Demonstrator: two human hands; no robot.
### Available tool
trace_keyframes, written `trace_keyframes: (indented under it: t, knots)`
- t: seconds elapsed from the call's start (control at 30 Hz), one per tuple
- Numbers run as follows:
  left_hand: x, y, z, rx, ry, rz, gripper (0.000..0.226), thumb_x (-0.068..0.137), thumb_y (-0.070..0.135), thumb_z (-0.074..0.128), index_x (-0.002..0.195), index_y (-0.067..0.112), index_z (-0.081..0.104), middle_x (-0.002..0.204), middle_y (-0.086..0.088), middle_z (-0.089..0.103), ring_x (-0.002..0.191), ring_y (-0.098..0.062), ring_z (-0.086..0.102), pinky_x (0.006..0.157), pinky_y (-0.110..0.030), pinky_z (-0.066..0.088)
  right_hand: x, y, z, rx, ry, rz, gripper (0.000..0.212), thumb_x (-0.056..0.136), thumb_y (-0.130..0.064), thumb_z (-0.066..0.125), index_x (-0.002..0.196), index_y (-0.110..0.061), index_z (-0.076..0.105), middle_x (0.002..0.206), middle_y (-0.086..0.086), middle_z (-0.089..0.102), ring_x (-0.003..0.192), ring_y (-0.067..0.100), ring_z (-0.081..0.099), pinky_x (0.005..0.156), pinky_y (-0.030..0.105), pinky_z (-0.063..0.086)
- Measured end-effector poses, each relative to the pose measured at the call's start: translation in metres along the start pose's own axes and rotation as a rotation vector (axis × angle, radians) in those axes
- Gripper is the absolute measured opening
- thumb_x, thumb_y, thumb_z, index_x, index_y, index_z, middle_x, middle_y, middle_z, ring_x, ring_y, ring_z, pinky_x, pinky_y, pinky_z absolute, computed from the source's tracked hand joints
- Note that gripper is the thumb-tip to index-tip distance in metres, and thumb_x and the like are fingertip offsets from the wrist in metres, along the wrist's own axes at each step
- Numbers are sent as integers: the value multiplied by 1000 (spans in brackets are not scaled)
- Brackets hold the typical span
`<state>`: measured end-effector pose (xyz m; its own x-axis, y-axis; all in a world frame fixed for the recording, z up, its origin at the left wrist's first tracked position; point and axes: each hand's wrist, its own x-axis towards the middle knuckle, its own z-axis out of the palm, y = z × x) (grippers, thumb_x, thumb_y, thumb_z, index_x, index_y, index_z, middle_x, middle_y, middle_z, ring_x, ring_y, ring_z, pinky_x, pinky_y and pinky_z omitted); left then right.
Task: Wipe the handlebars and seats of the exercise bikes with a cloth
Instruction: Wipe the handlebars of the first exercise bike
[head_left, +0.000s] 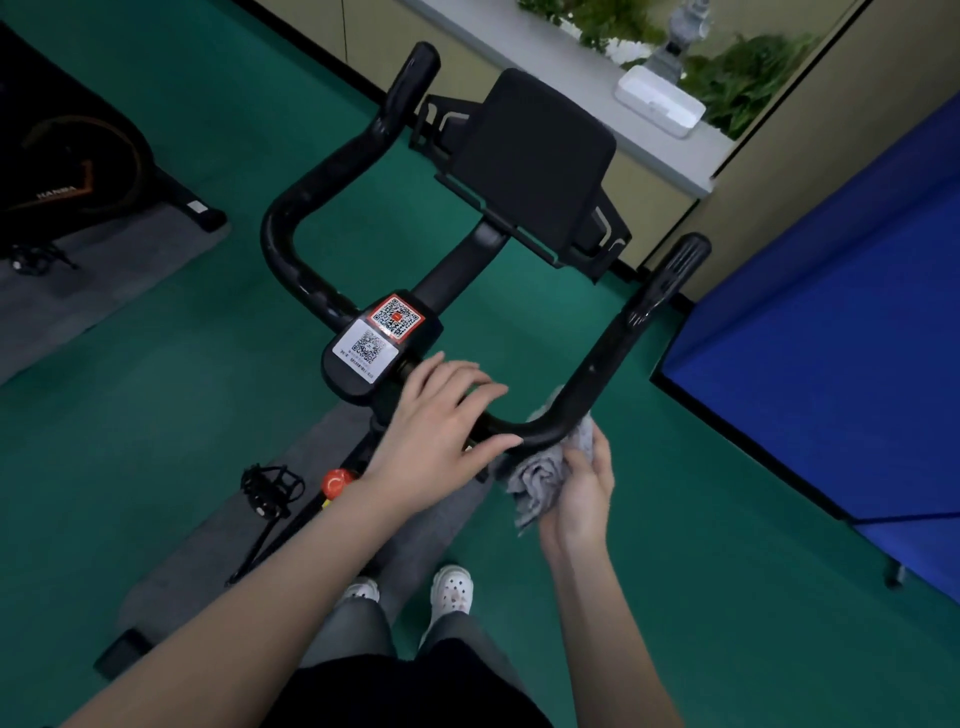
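A black exercise bike's handlebar (613, 358) curves in front of me, with a black tablet holder (530, 156) at its middle and two QR stickers (382, 332) on the stem. My left hand (441, 426) rests on the near bend of the bar with straight, spread fingers. My right hand (576, 483) grips a crumpled grey cloth (545, 475) pressed up against the underside of the bar's right bend. The seat is out of sight.
A second black bike (78, 176) stands at the far left on a grey mat. A blue table-tennis table (831, 338) fills the right. A window ledge (597, 98) with a white box lies beyond. A pedal (272, 488) and red knob (336, 482) sit below the bar. The floor is green.
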<state>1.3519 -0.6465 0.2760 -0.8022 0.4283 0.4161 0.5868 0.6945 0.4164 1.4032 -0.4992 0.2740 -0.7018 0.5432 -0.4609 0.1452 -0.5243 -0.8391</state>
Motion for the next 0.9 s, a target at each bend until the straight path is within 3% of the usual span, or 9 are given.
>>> trace_keyframes:
  t: [0.27, 0.47, 0.9]
  knots:
    - [3, 18, 24, -34, -23, 2, 40, 86, 56, 53, 106, 25, 68, 90, 10, 62, 85, -16, 58, 90, -31, 29, 18, -15, -6, -29, -78, 48, 51, 91, 16, 36, 133, -10, 48, 121, 17, 63, 106, 31, 65, 87, 38, 55]
    - [2, 18, 24, -28, 0, 13, 38, 86, 55, 53, 105, 26, 69, 87, 11, 62, 82, -15, 57, 88, -30, 28, 9, -4, -13, -32, -136, 80, 42, 92, 12, 48, 130, -6, 49, 120, 20, 64, 111, 35, 63, 98, 47, 49]
    - [3, 18, 24, -37, -13, -7, 37, 85, 56, 53, 105, 29, 69, 85, 13, 61, 82, -12, 56, 86, -28, 27, 21, -17, -11, -7, -131, 101, 28, 94, 10, 43, 117, -1, 54, 118, 25, 64, 104, 35, 64, 94, 45, 52]
